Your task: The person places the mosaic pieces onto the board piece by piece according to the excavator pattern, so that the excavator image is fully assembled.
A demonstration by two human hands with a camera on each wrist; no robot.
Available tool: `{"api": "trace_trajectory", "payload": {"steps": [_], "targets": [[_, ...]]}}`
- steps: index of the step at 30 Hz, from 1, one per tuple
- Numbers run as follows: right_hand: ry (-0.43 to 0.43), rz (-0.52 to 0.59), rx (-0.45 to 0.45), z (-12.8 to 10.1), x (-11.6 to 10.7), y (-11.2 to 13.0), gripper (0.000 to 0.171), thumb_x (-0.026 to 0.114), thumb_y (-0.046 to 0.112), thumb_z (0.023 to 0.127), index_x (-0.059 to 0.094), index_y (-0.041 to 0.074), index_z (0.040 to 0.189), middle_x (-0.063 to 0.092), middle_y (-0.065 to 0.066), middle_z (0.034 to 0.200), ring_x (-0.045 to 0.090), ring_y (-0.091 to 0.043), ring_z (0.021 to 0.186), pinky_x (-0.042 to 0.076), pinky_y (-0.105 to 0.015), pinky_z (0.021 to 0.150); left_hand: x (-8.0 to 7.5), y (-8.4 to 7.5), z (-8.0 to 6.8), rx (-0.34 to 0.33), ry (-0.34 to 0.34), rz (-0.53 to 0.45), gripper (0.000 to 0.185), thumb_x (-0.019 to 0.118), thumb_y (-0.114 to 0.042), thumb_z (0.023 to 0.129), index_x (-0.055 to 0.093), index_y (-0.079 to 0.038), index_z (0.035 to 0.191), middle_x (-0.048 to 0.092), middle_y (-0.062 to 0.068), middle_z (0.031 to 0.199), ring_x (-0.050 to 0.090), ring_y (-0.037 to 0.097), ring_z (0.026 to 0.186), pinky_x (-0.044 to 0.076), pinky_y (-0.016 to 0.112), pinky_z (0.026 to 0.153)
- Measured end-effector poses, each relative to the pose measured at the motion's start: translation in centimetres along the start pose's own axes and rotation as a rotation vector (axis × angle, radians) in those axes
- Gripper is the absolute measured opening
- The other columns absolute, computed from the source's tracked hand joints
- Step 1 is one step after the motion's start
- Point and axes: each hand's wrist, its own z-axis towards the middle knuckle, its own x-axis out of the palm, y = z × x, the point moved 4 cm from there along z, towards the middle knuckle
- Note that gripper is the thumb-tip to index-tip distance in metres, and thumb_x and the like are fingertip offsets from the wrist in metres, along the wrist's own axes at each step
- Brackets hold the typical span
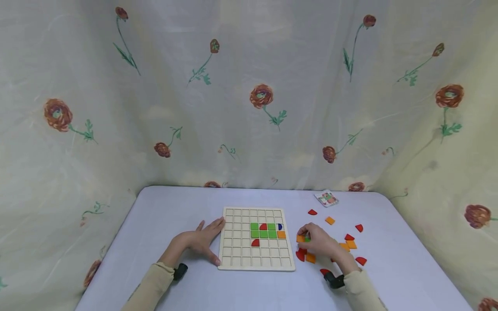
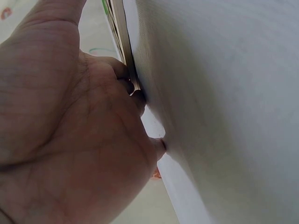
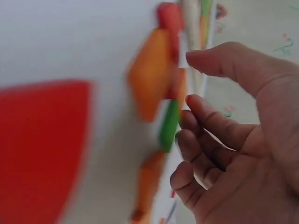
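A cream gridded board [image 1: 235, 248] lies on the table, with several green square tiles [image 1: 263, 234], red quarter-circle tiles [image 1: 255, 243], an orange square [image 1: 281, 234] and a blue-and-white tile [image 1: 279, 226] in its cells. My left hand [image 1: 200, 240] rests at the board's left side, fingers spread, thumb by the lower left corner. To the right of the board, my right hand [image 1: 318, 240] hovers over loose tiles, beside an orange tile [image 1: 300, 238] and a green tile [image 1: 307, 239]. The right wrist view shows thumb and fingers [image 3: 194, 105] apart, nothing between them.
More orange squares [image 1: 330, 220] and red quarter-circles [image 1: 361, 261] lie scattered around my right hand. A small patterned card [image 1: 327, 198] is near the table's back edge. A flowered curtain [image 1: 241, 86] hangs behind the table [image 1: 186, 201].
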Motion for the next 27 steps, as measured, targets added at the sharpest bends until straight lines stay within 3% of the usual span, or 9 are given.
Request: {"api": "trace_trajectory", "payload": {"steps": [8, 15, 21, 27], "targets": [[-0.019, 0.014, 0.058, 0.5, 0.4, -0.8, 0.025, 0.076, 0.019, 0.082, 0.063, 0.012, 0.103, 0.059, -0.002, 0.092, 0.052, -0.017, 0.08, 0.051, -0.027, 0.071, -0.2, 0.0, -0.1, 0.018, -0.017, 0.0, 0.129, 0.078, -0.064, 0.065, 0.006, -0.007, 0.156, 0.0, 0.008, 0.164, 0.001, 0.025, 0.152, -0.001, 0.058, 0.119], [-0.016, 0.008, 0.025, 0.4, 0.2, -0.3, 0.023, 0.076, 0.018, 0.082, 0.063, 0.012, 0.1, 0.057, -0.002, 0.083, 0.051, -0.016, 0.074, 0.046, -0.025, 0.063, 0.0, 0.1, -0.1, 0.015, -0.008, -0.009, 0.129, 0.078, -0.065, 0.066, 0.005, -0.008, 0.156, -0.001, 0.007, 0.164, 0.0, 0.024, 0.152, -0.001, 0.057, 0.119], [-0.038, 0.061, -0.046, 0.0, 0.5, 2.3, 0.025, 0.076, 0.017, 0.079, 0.061, 0.012, 0.099, 0.055, -0.002, 0.084, 0.048, -0.016, 0.072, 0.042, -0.025, 0.056, 0.0, 0.1, -0.1, 0.021, -0.013, 0.004, 0.13, 0.078, -0.064, 0.065, 0.005, -0.008, 0.156, -0.001, 0.007, 0.164, 0.0, 0.024, 0.152, -0.001, 0.058, 0.119], [-0.009, 0.079, -0.156, -0.3, 2.2, 5.9, 0.025, 0.079, 0.02, 0.079, 0.063, 0.015, 0.097, 0.057, 0.002, 0.089, 0.048, -0.015, 0.079, 0.041, -0.024, 0.061, 0.1, 0.3, 0.0, 0.016, -0.012, 0.005, 0.13, 0.078, -0.065, 0.065, 0.004, -0.008, 0.156, -0.001, 0.006, 0.164, -0.001, 0.023, 0.152, -0.001, 0.057, 0.119]]}}
